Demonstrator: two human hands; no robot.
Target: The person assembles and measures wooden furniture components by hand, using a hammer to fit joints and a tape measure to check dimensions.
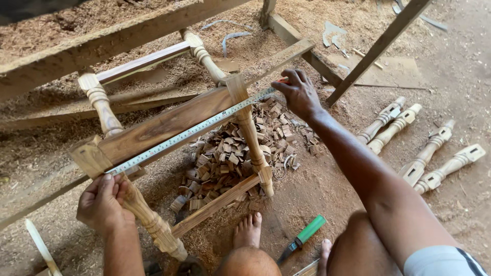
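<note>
A wooden table frame [169, 125] with turned legs lies on its side on the sawdust-covered floor [317, 189], and all other things are placed around this frame. Along its top rail runs a tape measure [192, 131], stretched from the near-left corner of the frame to the far-right corner.

The left hand [102, 202] is at the near-left corner of the frame. Its grip is closed around the top of the turned leg there, and the thumb presses the end of the tape measure on the corner block. The right hand [298, 92] is just beyond the far-right corner of the frame. Its fingers are curled and they pinch the tape together with an orange part, probably the case, which is mostly hidden.

Under the frame lies a pile of small wood offcuts [230, 153]. To the right of the frame, well apart, four loose turned legs [419, 145] lie on the floor. Near the lower end of the frame rests a bare foot [248, 231], and just beside the foot lies a chisel with a green handle [303, 237].
</note>
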